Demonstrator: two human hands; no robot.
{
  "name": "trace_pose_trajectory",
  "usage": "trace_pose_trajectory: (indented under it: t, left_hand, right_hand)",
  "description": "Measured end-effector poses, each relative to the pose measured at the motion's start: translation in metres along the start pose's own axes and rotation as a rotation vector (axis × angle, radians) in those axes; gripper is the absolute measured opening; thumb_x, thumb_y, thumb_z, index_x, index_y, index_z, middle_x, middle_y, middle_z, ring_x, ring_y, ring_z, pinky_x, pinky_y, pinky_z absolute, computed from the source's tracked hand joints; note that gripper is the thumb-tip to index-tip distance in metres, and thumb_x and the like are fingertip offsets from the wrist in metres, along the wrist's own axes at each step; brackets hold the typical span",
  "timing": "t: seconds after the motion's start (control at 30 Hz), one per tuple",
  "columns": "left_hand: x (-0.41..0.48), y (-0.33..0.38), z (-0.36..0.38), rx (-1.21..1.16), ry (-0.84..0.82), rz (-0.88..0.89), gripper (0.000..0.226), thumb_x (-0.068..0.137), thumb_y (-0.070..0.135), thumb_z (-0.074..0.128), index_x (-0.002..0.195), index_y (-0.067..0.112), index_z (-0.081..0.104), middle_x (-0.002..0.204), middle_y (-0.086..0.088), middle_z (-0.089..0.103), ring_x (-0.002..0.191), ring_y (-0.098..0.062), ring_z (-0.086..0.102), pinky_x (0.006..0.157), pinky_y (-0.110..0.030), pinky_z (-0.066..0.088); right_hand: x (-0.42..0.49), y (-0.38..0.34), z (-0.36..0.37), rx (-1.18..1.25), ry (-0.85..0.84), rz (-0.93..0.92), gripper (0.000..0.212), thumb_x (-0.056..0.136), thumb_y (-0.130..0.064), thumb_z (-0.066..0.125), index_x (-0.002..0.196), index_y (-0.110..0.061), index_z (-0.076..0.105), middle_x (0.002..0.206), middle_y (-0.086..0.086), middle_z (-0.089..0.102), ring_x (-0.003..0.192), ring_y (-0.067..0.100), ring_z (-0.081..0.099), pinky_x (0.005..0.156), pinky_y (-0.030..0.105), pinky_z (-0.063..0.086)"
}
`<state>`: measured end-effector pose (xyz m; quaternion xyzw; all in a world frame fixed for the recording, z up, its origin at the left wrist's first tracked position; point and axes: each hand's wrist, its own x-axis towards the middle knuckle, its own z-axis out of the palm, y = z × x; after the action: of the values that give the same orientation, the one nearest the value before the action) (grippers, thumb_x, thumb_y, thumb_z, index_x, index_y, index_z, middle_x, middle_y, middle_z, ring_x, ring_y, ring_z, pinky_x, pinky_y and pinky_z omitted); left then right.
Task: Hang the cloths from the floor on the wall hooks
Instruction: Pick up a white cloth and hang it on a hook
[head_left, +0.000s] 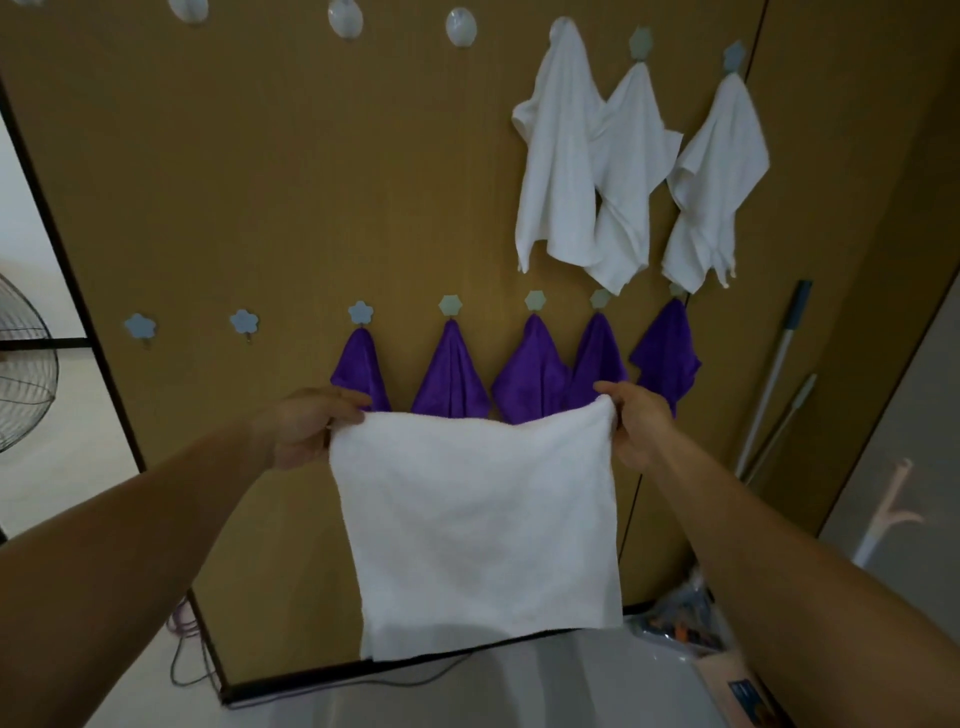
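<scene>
Fingers (349, 408) of the left hand (304, 428) are curled and pinch the top left corner of the square white terry cloth (478, 525). The cloth hangs flat and fully spread in front of the brown wall panel (234, 182), clear of the floor. The right hand (641, 423) pinches the top right corner likewise, thumb over the hem.

Hooks, as found:
- At ten o'clock from the held cloth, the far-left blue flower-shaped hook (139, 326) and its blue flower-shaped neighbour (244, 321) are bare.
- At twelve o'clock, a row of five purple cloths (452, 374) hangs directly behind the top hem, one to a hook.
- High at eleven to twelve o'clock, three white oval hooks (345, 18) are bare.
- At one o'clock, three hung white cloths (558, 156) each drape from a gathered point.

Assessment: the cloth is presented but not yet hung, and at least five hooks remain free.

Recommendation: bunch one corner into a tight point, as on the hung white cloths. Free the other hand and carry the point to a bare hook. Seat the fabric fully behind the hook tip, and let go only once the hook bears the weight. Thick terry may slip off a shallow hook.
</scene>
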<state>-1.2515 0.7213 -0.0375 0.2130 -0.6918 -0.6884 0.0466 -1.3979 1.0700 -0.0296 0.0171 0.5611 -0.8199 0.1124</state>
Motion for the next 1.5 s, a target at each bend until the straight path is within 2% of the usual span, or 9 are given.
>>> trace_pose_trajectory:
  t: [0.1,0.2,0.33,0.47,0.7,0.93,1.07,1.3,1.5]
  left_hand:
    - [0.001,0.004,-0.002,-0.088,-0.034,0.022,0.053,0.060,0.013,0.073,0.113,0.011,0.066,0.123,-0.006,0.062,0.109,-0.024,0.061,0.078,-0.034,0.051]
    - [0.004,0.010,-0.002,-0.064,-0.011,0.033,0.040,0.073,0.003,0.057,0.113,0.006,0.065,0.126,-0.011,0.061,0.110,-0.027,0.061,0.078,-0.035,0.051]
    - [0.004,0.012,0.002,0.261,0.184,0.053,0.029,0.083,-0.008,0.053,0.109,-0.002,0.065,0.119,-0.017,0.061,0.106,-0.030,0.058,0.084,-0.036,0.048]
    - [-0.003,0.009,-0.001,0.433,0.061,-0.132,0.033,0.084,-0.011,0.055,0.115,-0.001,0.062,0.116,-0.012,0.061,0.109,-0.029,0.059,0.084,-0.036,0.050]
    - [-0.003,-0.002,-0.001,0.516,0.127,-0.180,0.008,0.083,0.009,0.065,0.078,0.009,0.058,0.069,-0.007,0.048,0.059,-0.017,0.042,0.051,-0.027,0.035]
    - [0.000,0.002,0.004,0.077,0.270,-0.022,0.017,0.086,0.014,0.066,0.101,0.007,0.065,0.101,-0.007,0.066,0.084,-0.020,0.060,0.063,-0.031,0.048]
    - [0.004,0.003,0.005,0.051,0.333,0.037,0.020,0.089,0.008,0.060,0.108,0.010,0.066,0.110,-0.007,0.062,0.091,-0.020,0.058,0.068,-0.030,0.048]
    - [0.004,0.007,0.000,0.232,0.399,-0.026,0.027,0.084,0.011,0.066,0.111,0.007,0.066,0.084,-0.006,0.055,0.066,-0.018,0.043,0.051,-0.025,0.031]
    - [0.004,0.004,-0.004,0.200,0.428,-0.001,0.034,0.089,0.012,0.063,0.123,0.006,0.061,0.118,-0.006,0.057,0.113,-0.024,0.052,0.090,-0.036,0.035]
  right_hand:
    - [0.002,0.001,-0.008,-0.105,-0.030,0.071,0.009,0.090,-0.002,0.058,0.081,-0.003,0.060,0.082,0.012,0.061,0.076,0.024,0.061,0.074,0.039,0.054]
    - [0.003,0.002,-0.016,-0.224,-0.098,0.122,0.004,0.087,-0.001,0.063,0.090,0.001,0.061,0.094,0.014,0.067,0.085,0.027,0.066,0.073,0.041,0.056]
    - [0.004,0.003,-0.022,-0.354,-0.065,0.084,0.016,0.086,-0.009,0.068,0.100,-0.003,0.067,0.089,0.007,0.067,0.077,0.018,0.061,0.065,0.029,0.048]
    - [0.006,0.002,-0.024,-0.374,-0.048,-0.029,0.027,0.087,-0.013,0.067,0.112,-0.004,0.069,0.091,0.009,0.067,0.073,0.017,0.055,0.059,0.027,0.039]
    - [0.005,-0.001,-0.028,-0.332,-0.115,-0.074,0.031,0.088,-0.003,0.064,0.118,-0.006,0.065,0.099,0.003,0.066,0.085,0.017,0.065,0.069,0.028,0.056]
    - [0.010,0.000,-0.038,-0.297,-0.073,-0.065,0.037,0.086,0.003,0.059,0.121,-0.008,0.062,0.095,0.006,0.065,0.066,0.015,0.056,0.051,0.025,0.043]
    - [0.013,0.001,-0.040,-0.325,-0.038,-0.078,0.042,0.081,0.007,0.058,0.120,-0.005,0.063,0.088,0.012,0.065,0.066,0.018,0.052,0.059,0.030,0.040]
    - [0.014,0.001,-0.034,-0.520,0.033,-0.215,0.024,0.086,-0.002,0.064,0.109,-0.004,0.068,0.096,0.011,0.067,0.078,0.021,0.059,0.064,0.029,0.049]
    - [0.023,0.003,-0.025,-0.721,0.020,-0.308,0.009,0.089,-0.008,0.061,0.091,-0.014,0.069,0.098,0.001,0.066,0.095,0.019,0.060,0.089,0.037,0.053]
